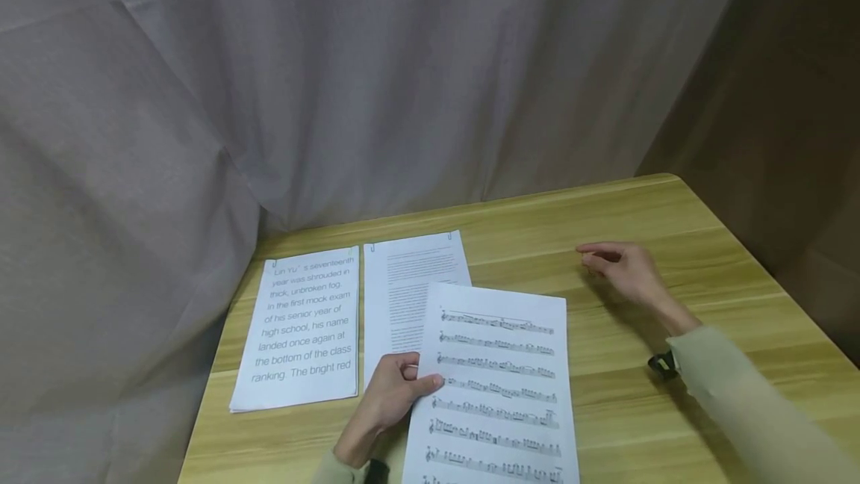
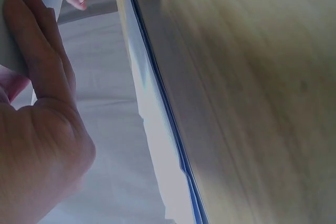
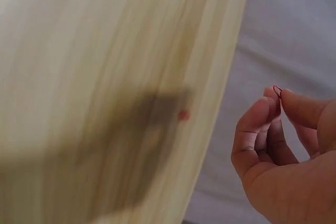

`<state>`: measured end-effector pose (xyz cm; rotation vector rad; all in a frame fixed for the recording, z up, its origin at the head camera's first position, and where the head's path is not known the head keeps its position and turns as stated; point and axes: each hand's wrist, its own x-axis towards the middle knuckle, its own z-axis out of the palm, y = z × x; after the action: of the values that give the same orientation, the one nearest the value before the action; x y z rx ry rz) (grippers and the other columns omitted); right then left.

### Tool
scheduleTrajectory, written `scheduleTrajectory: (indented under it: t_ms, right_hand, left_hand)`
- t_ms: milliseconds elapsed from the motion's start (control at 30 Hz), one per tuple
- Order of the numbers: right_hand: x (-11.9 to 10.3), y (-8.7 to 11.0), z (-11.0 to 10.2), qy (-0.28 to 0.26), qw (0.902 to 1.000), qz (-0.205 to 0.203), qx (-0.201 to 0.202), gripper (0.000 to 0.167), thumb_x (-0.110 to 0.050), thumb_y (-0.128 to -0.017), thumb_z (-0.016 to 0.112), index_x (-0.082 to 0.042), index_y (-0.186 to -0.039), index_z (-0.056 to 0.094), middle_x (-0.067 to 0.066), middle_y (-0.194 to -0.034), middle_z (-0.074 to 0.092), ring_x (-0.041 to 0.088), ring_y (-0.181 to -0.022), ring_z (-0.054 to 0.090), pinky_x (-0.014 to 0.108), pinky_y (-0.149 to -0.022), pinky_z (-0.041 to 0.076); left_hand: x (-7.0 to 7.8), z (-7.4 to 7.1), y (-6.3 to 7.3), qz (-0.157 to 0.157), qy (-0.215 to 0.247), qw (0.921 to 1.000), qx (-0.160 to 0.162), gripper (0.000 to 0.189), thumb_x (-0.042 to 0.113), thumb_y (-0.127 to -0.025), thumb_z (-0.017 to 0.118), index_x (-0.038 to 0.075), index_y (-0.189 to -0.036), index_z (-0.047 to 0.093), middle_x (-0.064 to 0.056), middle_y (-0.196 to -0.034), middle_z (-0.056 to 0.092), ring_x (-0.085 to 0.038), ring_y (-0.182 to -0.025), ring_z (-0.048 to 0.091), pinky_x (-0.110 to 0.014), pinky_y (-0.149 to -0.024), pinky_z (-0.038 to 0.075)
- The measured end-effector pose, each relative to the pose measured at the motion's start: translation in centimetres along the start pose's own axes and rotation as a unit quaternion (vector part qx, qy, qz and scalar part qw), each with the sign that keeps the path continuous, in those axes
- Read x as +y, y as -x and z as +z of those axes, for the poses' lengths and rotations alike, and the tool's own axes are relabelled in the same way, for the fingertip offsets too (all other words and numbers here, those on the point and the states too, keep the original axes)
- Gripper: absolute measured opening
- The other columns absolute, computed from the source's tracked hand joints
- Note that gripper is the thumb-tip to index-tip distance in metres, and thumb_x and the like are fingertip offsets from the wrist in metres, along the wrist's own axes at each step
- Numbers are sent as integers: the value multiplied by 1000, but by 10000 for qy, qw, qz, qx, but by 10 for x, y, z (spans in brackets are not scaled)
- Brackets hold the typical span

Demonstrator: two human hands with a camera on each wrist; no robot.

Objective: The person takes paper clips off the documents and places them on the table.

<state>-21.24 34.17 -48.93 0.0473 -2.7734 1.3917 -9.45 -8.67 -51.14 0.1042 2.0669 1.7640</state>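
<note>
My left hand grips the left edge of sheet music, thumb on the printed face and fingers behind. The sheet music is raised over the table and overlaps a clipped stack of small-print pages in the head view. Above the right part of the table, my right hand pinches a small red paper clip between thumb and fingertips. In the left wrist view, the fingers lie flat along the back of the paper.
A large-print stack of pages with clips at its top lies on the left of the wooden table. A small red object lies on the tabletop near its edge. Grey curtain hangs behind the table.
</note>
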Motion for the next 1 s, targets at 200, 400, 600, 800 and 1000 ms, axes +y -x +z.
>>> scheduleTrajectory:
  t_ms: [200,400,600,800,1000]
  right_hand:
    - [27,-10,-8,420,9990,44,-149,33,-19,-111,65,2,-135,73,32,-122,78,2,-78,66,21,-59,52]
    - [46,-15,-12,806,9958,198,-382,36,-22,-113,60,2,-138,71,34,-141,69,48,-122,70,45,-96,62]
    - [53,-18,-9,1004,9942,139,-356,31,-17,-112,62,3,-133,74,34,-138,70,56,-125,66,67,-103,55]
    - [54,-21,-4,1207,9921,172,-287,31,-17,-111,62,4,-132,74,35,-138,69,59,-127,63,71,-106,50]
    - [53,-21,-1,1290,9911,227,-223,31,-16,-110,63,3,-130,75,34,-136,70,58,-128,63,71,-106,49]
  left_hand:
    - [-1,-1,1,-23,59,10000,30,32,6,-96,79,-9,-123,72,-26,-101,83,-33,-84,85,-35,-72,69]
    - [-1,-1,2,-59,121,9999,36,33,6,-97,79,-9,-125,72,-27,-103,83,-34,-86,85,-36,-73,69]
    - [-1,-1,2,-70,153,9999,30,34,6,-96,78,-9,-126,72,-27,-103,82,-35,-88,85,-37,-74,70]
    - [0,-3,1,-82,132,9999,36,32,7,-97,79,-7,-125,73,-25,-103,83,-33,-87,85,-35,-75,69]
    - [0,-3,0,-143,134,9998,31,31,7,-97,79,-7,-125,73,-24,-103,83,-32,-88,85,-34,-76,69]
